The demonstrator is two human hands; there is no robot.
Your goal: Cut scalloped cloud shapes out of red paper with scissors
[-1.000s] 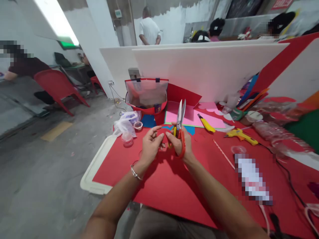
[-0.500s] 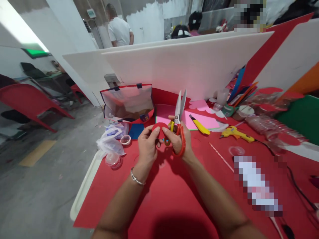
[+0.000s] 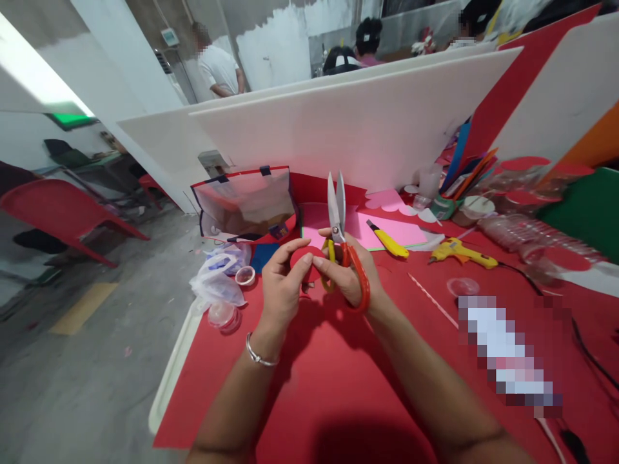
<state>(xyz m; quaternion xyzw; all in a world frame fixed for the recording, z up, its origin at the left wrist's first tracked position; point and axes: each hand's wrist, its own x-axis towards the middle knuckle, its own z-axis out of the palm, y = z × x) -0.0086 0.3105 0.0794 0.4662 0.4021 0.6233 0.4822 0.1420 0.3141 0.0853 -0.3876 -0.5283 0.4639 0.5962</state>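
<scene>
My left hand pinches a small round red paper piece between thumb and fingers. My right hand grips red and yellow handled scissors, the nearly closed blades pointing up and away from me. Its fingertips also touch the red piece. Both hands hover over a large red sheet that covers the table in front of me.
A yellow utility knife lies on a pink sheet, with a yellow glue gun to its right. A clear red-trimmed bag, plastic bags and small cups sit left. White foam boards stand behind; people work beyond them.
The scissors' blades have come nearly together. My hands stay close in front of me with the red piece, while the view has shifted slightly.
</scene>
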